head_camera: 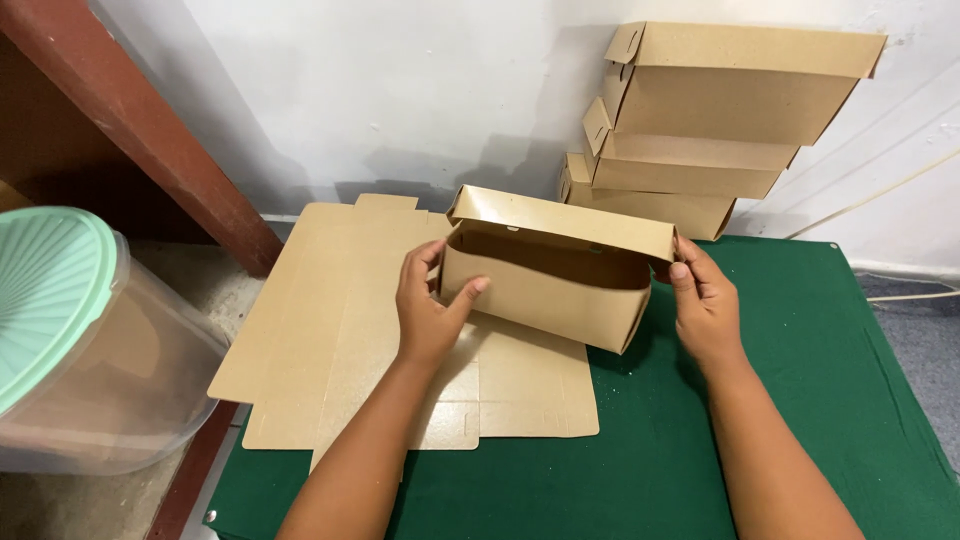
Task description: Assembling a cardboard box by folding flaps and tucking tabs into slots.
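A brown cardboard box [545, 290], folded into shape with its lid flap standing up at the back, is held above the table. My left hand [430, 305] grips its left end, thumb on the front wall. My right hand [703, 300] pinches its right end near the lid corner. Under the box lie flat unfolded cardboard sheets [340, 320] in a pile on the green cloth-covered table [800, 400].
Three folded cardboard boxes [700, 130] are stacked against the white wall at the back right. A clear plastic container with a pale green lid [60, 330] stands at the left. A red-brown wooden beam [150, 130] slants behind it.
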